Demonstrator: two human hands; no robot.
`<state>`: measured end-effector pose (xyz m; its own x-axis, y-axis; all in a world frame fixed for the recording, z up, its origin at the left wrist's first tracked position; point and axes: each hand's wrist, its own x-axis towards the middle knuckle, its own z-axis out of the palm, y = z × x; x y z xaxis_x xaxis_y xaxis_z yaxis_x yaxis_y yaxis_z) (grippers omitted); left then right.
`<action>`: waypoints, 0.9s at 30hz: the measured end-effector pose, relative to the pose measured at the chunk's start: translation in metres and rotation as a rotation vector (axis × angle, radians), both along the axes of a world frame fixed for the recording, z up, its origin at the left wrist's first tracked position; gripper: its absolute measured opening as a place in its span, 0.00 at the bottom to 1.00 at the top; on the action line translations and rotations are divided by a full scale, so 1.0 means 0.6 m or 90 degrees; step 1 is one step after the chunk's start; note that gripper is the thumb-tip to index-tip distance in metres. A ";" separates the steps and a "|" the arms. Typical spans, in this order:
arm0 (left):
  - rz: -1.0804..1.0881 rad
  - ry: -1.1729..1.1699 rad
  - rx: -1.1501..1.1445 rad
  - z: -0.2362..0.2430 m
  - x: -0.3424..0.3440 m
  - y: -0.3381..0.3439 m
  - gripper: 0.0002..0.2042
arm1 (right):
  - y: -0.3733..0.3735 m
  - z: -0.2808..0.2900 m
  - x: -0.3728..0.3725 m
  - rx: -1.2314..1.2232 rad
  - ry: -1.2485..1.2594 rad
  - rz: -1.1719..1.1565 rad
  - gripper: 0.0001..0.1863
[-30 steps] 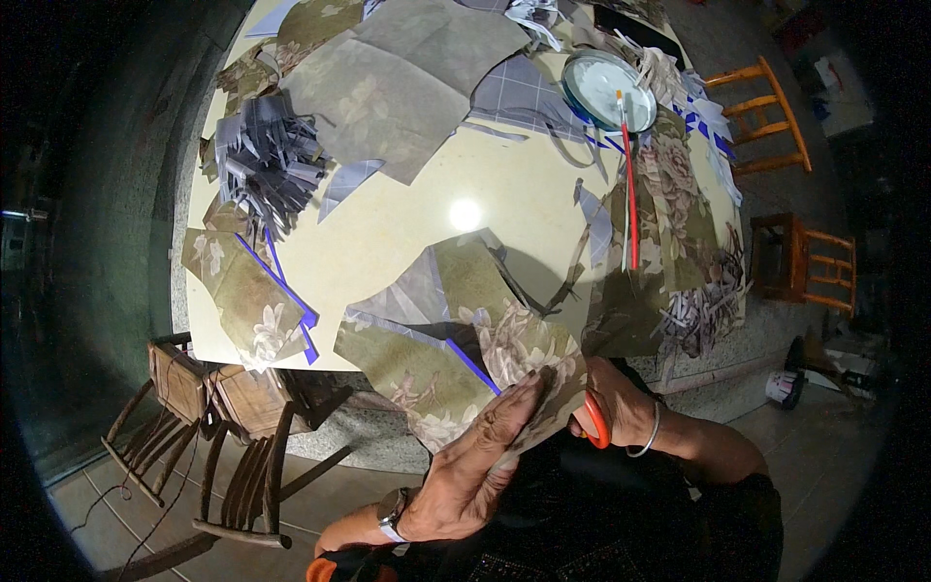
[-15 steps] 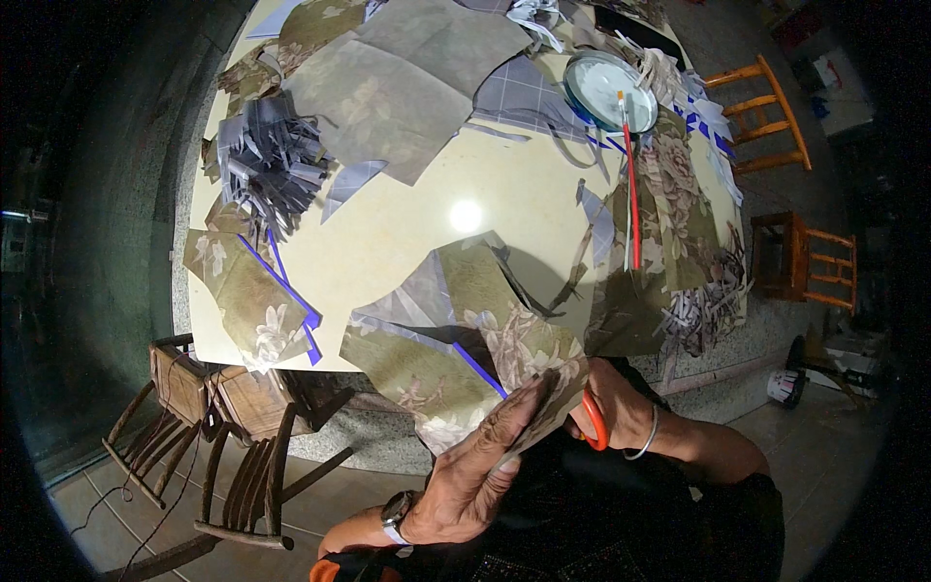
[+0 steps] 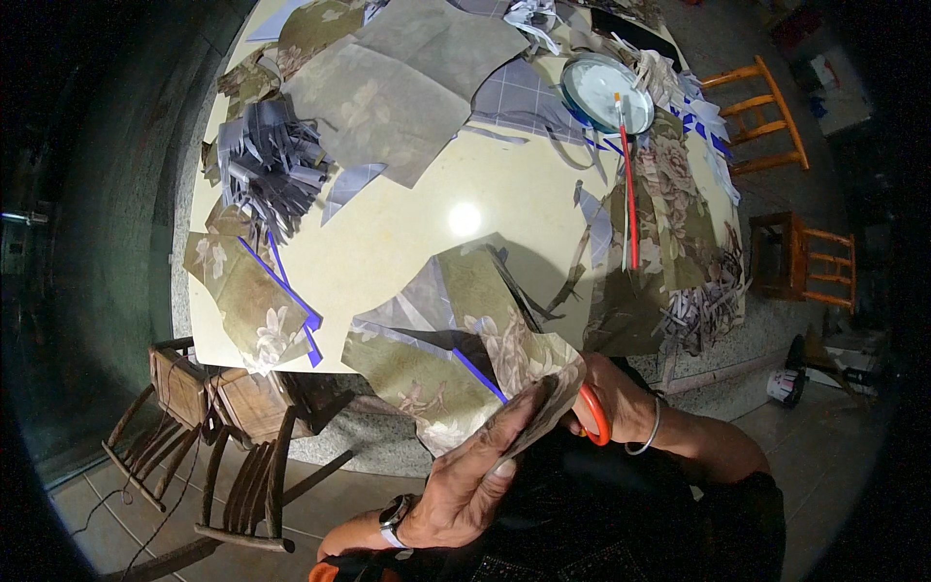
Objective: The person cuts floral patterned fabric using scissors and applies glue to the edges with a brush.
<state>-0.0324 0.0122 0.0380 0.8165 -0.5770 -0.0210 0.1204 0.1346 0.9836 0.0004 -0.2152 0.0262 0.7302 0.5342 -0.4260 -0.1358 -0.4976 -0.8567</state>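
My left hand (image 3: 473, 480), with a watch on its wrist, has its fingers pressed together on a green floral sheet (image 3: 402, 373). Folded over, this sheet is partly on the table and partly hangs past its near edge. A blue strip (image 3: 478, 374) shows along its inner fold. In my right hand (image 3: 623, 403) are scissors with orange handles (image 3: 593, 415); their blades are hidden behind the raised edge of the sheet. A bracelet circles the right wrist.
Another floral piece (image 3: 242, 301) and a heap of grey strips (image 3: 272, 165) lie left on the cream table (image 3: 388, 228). A red-handled brush (image 3: 632, 209) leans on a round bowl of white paste (image 3: 592, 82). Wooden chairs (image 3: 247, 475) stand below left, others at right.
Both hands keep their hold in nearly the same place. The right edge of the sheet shifts slightly beside the scissors.
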 end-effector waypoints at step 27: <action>-0.048 0.012 0.023 0.007 0.004 0.006 0.26 | 0.002 -0.027 -0.005 0.029 -0.148 -0.010 0.15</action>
<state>-0.0300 0.0157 0.0423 0.7698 -0.6356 -0.0585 0.1482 0.0888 0.9850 -0.0025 -0.2140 0.0097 0.8140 0.5372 -0.2208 0.0609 -0.4571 -0.8873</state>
